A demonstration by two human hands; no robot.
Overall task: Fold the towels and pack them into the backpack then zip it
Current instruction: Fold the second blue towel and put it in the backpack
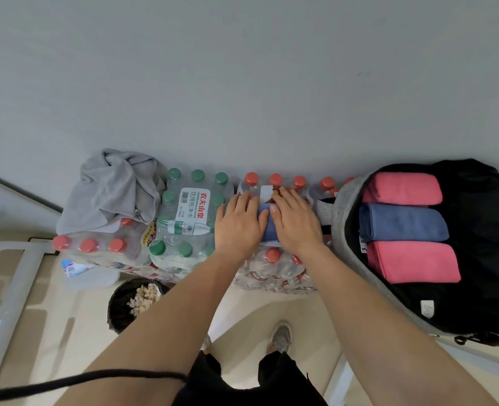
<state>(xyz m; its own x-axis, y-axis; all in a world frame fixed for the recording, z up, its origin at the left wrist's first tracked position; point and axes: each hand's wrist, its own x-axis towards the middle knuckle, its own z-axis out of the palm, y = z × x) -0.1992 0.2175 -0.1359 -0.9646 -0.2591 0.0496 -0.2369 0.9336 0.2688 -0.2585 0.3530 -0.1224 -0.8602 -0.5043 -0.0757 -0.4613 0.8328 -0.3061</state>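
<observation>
Blue towel (267, 228) lies on a red-capped bottle pack (274, 268), pinned under both hands. The left hand (238, 222) lies flat on its left part, fingers (238, 202) straight and close together, pointing toward the wall, gripping nothing. The right hand (295, 221) presses flat on its right part in the same way, fingers (289, 199) straight and barely spread, thumb lying alongside the left thumb. Only a narrow strip of the towel shows in the gap between the hands and below the thumbs; the rest is hidden under the palms, so its fold cannot be told. To the right the backpack (340, 212) lies open, with three folded towels side by side inside: a pink towel (403, 189) nearest the wall, a second blue towel (403, 225) in the middle, and a lower pink towel (415, 262) touching it. A grey towel (113, 189) sits crumpled on bottle packs at the far left, well apart from the hands, beyond a green-capped pack (189, 218).
</observation>
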